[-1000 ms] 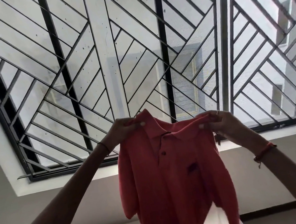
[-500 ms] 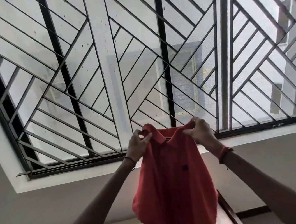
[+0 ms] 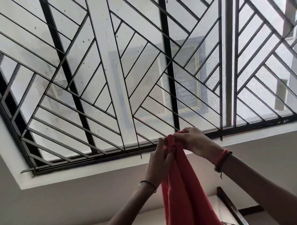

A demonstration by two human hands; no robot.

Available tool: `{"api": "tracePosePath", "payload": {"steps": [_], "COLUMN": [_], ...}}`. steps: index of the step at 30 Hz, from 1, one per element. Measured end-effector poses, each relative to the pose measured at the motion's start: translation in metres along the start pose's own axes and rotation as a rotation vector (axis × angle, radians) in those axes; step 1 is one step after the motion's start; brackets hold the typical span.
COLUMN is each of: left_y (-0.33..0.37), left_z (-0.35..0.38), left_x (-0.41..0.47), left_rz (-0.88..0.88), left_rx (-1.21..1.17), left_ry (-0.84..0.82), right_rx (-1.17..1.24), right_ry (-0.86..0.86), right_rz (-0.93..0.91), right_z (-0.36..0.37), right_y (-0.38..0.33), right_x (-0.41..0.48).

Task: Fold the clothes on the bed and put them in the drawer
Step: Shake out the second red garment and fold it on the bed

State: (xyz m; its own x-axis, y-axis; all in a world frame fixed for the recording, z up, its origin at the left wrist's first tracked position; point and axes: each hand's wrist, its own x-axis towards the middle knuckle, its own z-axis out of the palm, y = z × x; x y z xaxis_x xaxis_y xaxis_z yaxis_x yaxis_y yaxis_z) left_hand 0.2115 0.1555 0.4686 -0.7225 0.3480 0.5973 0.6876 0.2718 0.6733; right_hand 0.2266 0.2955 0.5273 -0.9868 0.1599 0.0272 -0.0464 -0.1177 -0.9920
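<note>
Both hands have come together since a moment ago: left hand [image 3: 159, 160] and right hand [image 3: 192, 142] pinch the red shirt [image 3: 185, 198] bunched at its top, held up before the barred window [image 3: 138, 66], hanging narrow.

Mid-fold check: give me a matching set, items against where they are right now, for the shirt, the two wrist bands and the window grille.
Things:
1. red shirt
2. red band
3. thin dark band
4. window grille

Places:
A. on the left wrist
B. behind the raised hands
C. hanging down, bunched at the top, gripped by the left hand and the right hand
D. on the right wrist

Pairs: 1-C, 2-D, 3-A, 4-B.
</note>
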Motion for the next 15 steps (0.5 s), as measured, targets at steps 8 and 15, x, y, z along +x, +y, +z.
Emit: {"api": "tracePosePath", "payload": {"steps": [8,15], "left_y": [-0.004,-0.001], "left_z": [-0.002,0.003], "left_x": [0.005,0.008], "left_rz": [-0.016,-0.018], "left_rx": [0.019,-0.049], "left_ry": [-0.008,-0.051], "right_rx": [-0.074,-0.318], "right_ry": [-0.221,-0.139], "right_rz": [-0.038,-0.216], "right_z": [-0.002,-0.005], "right_y": [-0.007,-0.011], "right_x": [-0.005,-0.012]}}
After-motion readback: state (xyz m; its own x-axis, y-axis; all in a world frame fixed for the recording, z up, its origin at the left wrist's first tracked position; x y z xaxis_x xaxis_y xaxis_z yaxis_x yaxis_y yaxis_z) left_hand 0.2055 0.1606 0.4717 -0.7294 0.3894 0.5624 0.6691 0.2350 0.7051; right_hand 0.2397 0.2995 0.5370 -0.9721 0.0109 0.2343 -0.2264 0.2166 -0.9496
